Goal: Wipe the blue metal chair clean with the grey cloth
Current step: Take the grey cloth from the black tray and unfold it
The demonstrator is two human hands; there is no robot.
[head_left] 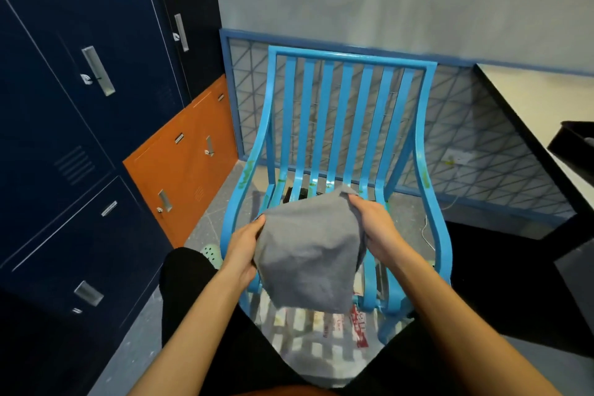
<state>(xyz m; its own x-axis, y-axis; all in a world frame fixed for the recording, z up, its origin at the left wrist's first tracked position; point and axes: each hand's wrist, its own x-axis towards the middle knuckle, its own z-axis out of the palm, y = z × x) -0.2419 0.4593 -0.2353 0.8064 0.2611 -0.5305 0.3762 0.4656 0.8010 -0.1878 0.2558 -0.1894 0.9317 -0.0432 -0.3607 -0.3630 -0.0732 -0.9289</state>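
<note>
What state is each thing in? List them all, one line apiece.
grey cloth, bunched, held over the seat by both hands
blue metal chair, upright, green smears on both arms
left hand, gripping the cloth's left edge
right hand, gripping the cloth's upper right edge
dark blue lockers, doors shut
orange lockers, doors shut

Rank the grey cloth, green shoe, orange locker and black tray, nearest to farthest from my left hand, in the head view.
1. grey cloth, gripped by left hand
2. green shoe, floor just left
3. orange locker, farther left
4. black tray, far right
</note>
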